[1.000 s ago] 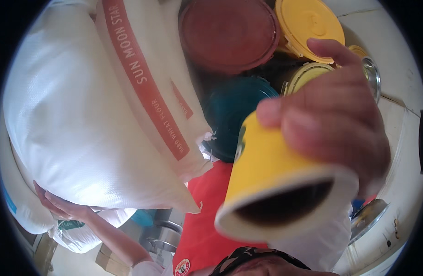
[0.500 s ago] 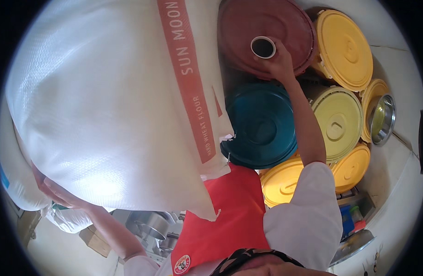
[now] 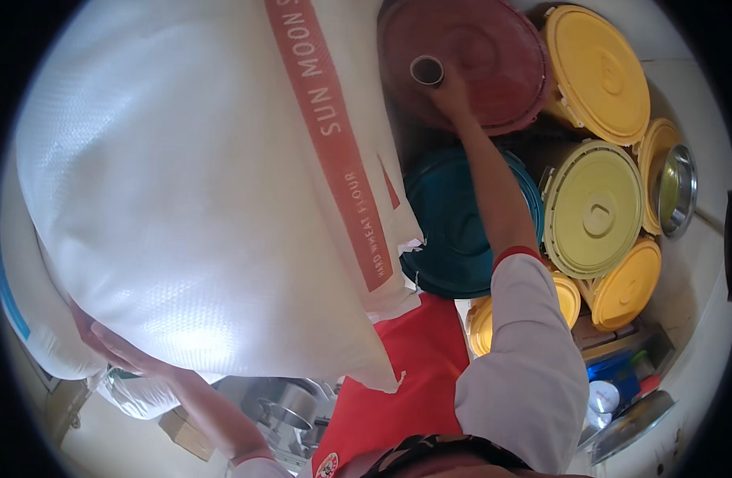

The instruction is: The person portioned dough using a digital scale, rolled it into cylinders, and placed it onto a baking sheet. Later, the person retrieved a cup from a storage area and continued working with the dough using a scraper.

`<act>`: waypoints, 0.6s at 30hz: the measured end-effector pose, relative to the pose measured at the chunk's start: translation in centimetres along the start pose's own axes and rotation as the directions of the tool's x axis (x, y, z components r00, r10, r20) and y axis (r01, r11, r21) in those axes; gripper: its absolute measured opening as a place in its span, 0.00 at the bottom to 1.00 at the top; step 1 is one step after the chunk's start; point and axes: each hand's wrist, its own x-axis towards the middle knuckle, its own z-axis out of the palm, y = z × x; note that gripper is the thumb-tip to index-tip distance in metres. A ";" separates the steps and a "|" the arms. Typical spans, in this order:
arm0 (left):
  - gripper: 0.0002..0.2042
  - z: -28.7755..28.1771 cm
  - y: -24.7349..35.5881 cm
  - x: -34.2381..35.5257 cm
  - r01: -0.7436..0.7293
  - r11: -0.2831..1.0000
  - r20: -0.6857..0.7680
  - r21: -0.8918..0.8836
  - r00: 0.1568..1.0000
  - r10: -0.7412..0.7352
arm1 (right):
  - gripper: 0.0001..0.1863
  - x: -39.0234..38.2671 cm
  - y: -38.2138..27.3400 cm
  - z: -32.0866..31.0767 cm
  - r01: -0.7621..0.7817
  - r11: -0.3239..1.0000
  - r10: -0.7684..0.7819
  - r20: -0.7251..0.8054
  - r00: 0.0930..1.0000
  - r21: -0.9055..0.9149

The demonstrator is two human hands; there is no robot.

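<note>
A big white woven flour sack (image 3: 198, 199) with a red stripe fills the left half of the view. Against its lower left edge lies my left hand (image 3: 127, 350), its visible fingers stretched along the sack and their tips partly hidden. My right hand (image 3: 452, 92) is closed round a small cup (image 3: 426, 70) with a pale rim and a dark inside; whether that is liquid I cannot tell. Hand and cup are over the maroon lid (image 3: 501, 48) of a large round bin, close to the sack's right side. My right forearm crosses above a dark teal lid (image 3: 441, 231).
Yellow-lidded bins (image 3: 597, 72) and a pale yellow-green lid (image 3: 595, 209) crowd the right side. A metal bowl (image 3: 678, 191) leans by the wall. Metal pots (image 3: 290, 406) stand at the lower left, beside another white sack (image 3: 43, 319) behind the big one.
My right hand has carried the cup left, nearer the sack. My left hand stays against the sack, and the whole view has shifted slightly.
</note>
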 end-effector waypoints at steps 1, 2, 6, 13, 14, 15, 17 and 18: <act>0.27 0.0 0.1 -0.1 0.048 0.997 -0.010 -0.053 0.999 -0.048 | 0.41 -0.4 0.5 0.1 0.019 0.999 -0.021 -0.044 0.999 -0.036; 0.27 -0.3 0.1 0.2 0.148 0.975 0.000 -0.163 0.989 -0.151 | 0.44 -0.8 0.8 0.3 0.034 0.997 -0.041 -0.092 0.995 -0.073; 0.25 -0.8 -0.4 0.4 0.152 0.980 0.040 -0.131 0.988 -0.148 | 0.51 -5.9 -0.3 -0.7 0.011 0.978 -0.066 -0.264 0.962 -0.208; 0.25 -2.7 -0.1 0.0 0.214 0.716 -0.118 -0.665 0.916 -0.384 | 0.41 -29.3 -10.4 -6.4 -0.152 0.986 0.164 -0.398 0.902 0.061; 0.25 -3.1 0.4 -0.3 0.215 0.660 -0.103 -0.719 0.907 -0.408 | 0.41 -34.1 -11.8 -8.2 -0.184 0.979 0.203 -0.379 0.903 0.086; 0.24 -4.7 -0.1 -0.8 0.217 0.621 -0.102 -0.753 0.893 -0.437 | 0.40 -38.6 -13.9 -9.5 -0.237 0.970 0.242 -0.367 0.898 0.059; 0.25 -5.5 -1.0 -1.7 -0.019 0.690 -0.264 -0.723 0.931 -0.252 | 0.39 -49.3 -15.6 -11.6 -0.323 0.946 0.273 -0.455 0.848 -0.034; 0.24 -5.4 0.6 -2.7 -0.122 0.675 -0.330 -0.728 0.925 -0.189 | 0.38 -56.3 -14.6 -12.3 -0.368 0.924 0.258 -0.535 0.804 -0.108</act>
